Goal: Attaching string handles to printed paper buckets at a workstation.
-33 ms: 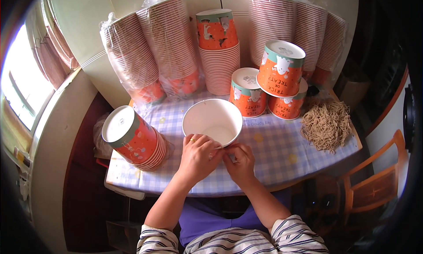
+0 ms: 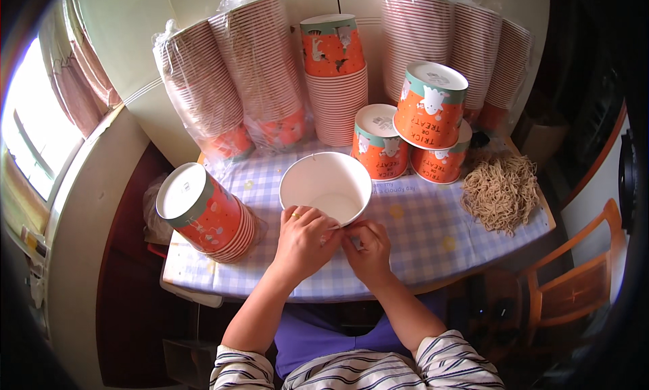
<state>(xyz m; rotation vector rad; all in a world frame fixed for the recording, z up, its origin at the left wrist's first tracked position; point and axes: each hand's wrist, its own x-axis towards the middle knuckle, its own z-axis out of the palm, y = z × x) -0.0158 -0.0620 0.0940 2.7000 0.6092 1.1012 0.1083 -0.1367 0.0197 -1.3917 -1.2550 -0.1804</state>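
A white-lined paper bucket (image 2: 324, 185) stands upright, mouth up, in front of me on the table. My left hand (image 2: 307, 238) is closed over its near rim, fingers bent over the edge. Just to the right, my right hand (image 2: 368, 249) is closed in a pinch against the outside of the rim. Whatever its fingertips hold is too small to make out. A tangled pile of beige cords (image 2: 500, 192) lies on the right side of the table. A thin bit sticks up at the bucket's far rim.
A nested stack of upturned orange buckets (image 2: 209, 217) leans at the left. Upturned buckets (image 2: 430, 106) are piled at the back right. Tall bagged stacks (image 2: 260, 65) and an unbagged stack (image 2: 336, 106) line the back. A checked cloth (image 2: 419, 244) covers the table; a wooden chair (image 2: 574, 282) stands right.
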